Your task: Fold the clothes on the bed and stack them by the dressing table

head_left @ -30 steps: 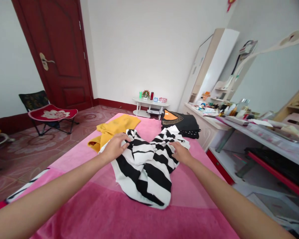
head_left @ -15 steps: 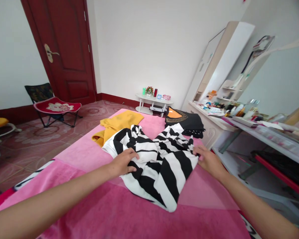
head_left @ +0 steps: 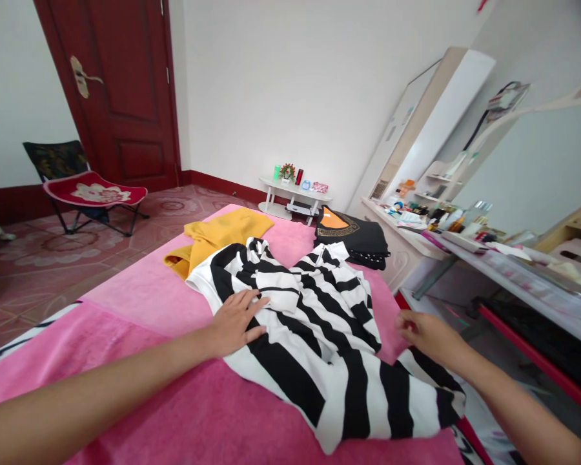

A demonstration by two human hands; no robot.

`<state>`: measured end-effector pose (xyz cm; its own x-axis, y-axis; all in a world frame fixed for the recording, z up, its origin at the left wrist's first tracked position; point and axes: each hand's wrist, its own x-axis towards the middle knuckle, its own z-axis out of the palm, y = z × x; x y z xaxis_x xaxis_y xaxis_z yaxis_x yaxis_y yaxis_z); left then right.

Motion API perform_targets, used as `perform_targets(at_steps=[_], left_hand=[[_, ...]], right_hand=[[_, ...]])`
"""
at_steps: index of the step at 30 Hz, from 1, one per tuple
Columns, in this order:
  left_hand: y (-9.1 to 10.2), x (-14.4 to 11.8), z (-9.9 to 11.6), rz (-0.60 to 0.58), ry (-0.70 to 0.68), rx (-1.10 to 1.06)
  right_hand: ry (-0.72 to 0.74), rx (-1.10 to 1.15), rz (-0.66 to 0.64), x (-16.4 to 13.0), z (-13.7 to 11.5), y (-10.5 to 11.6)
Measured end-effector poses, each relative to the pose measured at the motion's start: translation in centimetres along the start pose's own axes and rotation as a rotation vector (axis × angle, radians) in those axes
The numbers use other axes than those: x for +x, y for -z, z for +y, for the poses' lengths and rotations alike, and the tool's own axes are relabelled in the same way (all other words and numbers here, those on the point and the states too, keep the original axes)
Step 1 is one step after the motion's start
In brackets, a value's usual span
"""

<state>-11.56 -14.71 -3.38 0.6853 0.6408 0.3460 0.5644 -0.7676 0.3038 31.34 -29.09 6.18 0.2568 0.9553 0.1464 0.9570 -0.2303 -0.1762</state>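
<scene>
Garment under your hands: a black-and-white striped top [head_left: 319,336], spread on the pink bed cover [head_left: 140,303]. Its long axis runs diagonally, from the far left of the bed towards the near right corner. The collar end points away from you, up near the yellow garment [head_left: 217,236]; the hem end points towards you and to the right, and its right part hangs just over the bed edge. Stripes run roughly along that same diagonal on the near half. A folded flap of fabric lies across the upper part, just beyond your left fingertips.

Your left hand [head_left: 235,321] lies palm-down on the top's left side, fingers spread and flat; it presses the cloth and closes on nothing. Your right hand [head_left: 423,332] is at the top's right edge, near the bed's right side, fingers curled. You cannot tell from this view whether that grip actually has hold of the fabric or only touches it.

The yellow garment touches the striped top's far-left corner and partly sits under it. A black garment with an orange patch [head_left: 353,236] lies at the far right of the bed, just beside the collar end.

Beyond the bed: a small white shelf table [head_left: 295,194], a red folding chair [head_left: 90,194], a dark red door [head_left: 126,90]. A cluttered worktop [head_left: 416,236] stands to the right.
</scene>
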Motion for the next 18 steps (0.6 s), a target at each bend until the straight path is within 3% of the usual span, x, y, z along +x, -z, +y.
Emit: perform_targets(at_steps=[2,5,9,12,18], left_hand=[[-0.4,-0.2,0.1,-0.006,-0.002,0.046],[-0.4,-0.3,0.1,-0.01,0.001,0.082],[-0.2,-0.5,-0.1,0.008,-0.019,0.078],[-0.2,-0.8,-0.5,0.015,-0.051,0.056],[-0.3,-0.9,-0.8,-0.013,-0.047,0.062]], right_hand=[[0.074,-0.007,-0.073,3.5,-2.7,-0.8],[0.045,-0.071,-0.001,7.3,-6.0,-3.8],[-0.06,-0.125,0.043,9.8,-7.4,-7.7],[-0.153,-0.153,0.054,10.4,-5.2,-7.8],[-0.551,-0.236,0.04,9.3,3.5,-2.9]])
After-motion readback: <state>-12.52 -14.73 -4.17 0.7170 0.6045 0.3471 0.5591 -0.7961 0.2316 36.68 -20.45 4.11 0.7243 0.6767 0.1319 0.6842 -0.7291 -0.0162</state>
